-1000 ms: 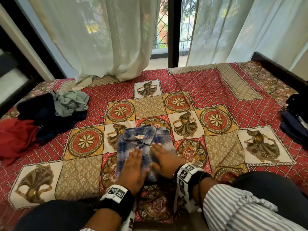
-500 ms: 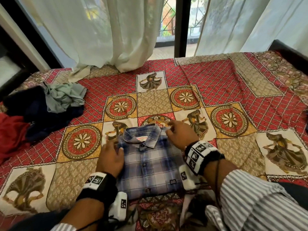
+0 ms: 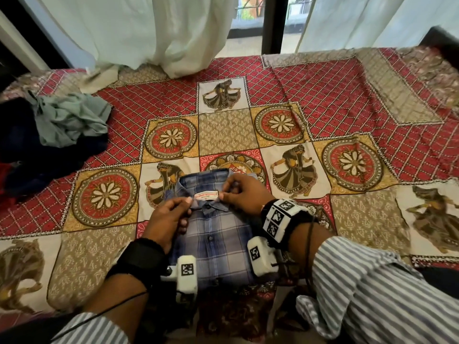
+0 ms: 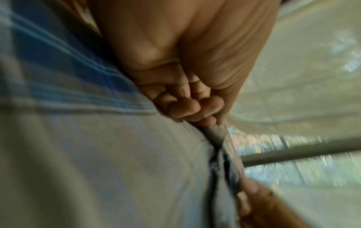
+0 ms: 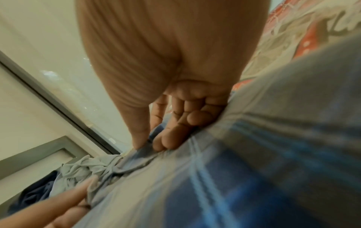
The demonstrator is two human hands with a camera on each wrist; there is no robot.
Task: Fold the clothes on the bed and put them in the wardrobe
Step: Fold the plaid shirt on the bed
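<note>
A patterned bed (image 3: 323, 100) carries a folded plaid shirt (image 3: 213, 239) directly in front of the person, its long axis running away from them, collar at the far end. Both hands pinch that collar — left hand (image 3: 169, 217) on its left point, right hand (image 3: 244, 192) on its right — equally near.

The bed (image 3: 335, 100) has a red patterned cover. On it lie a folded plaid shirt (image 3: 218, 244), a grey-green garment (image 3: 72, 117), and dark clothes (image 3: 22, 150), perhaps navy.
</note>
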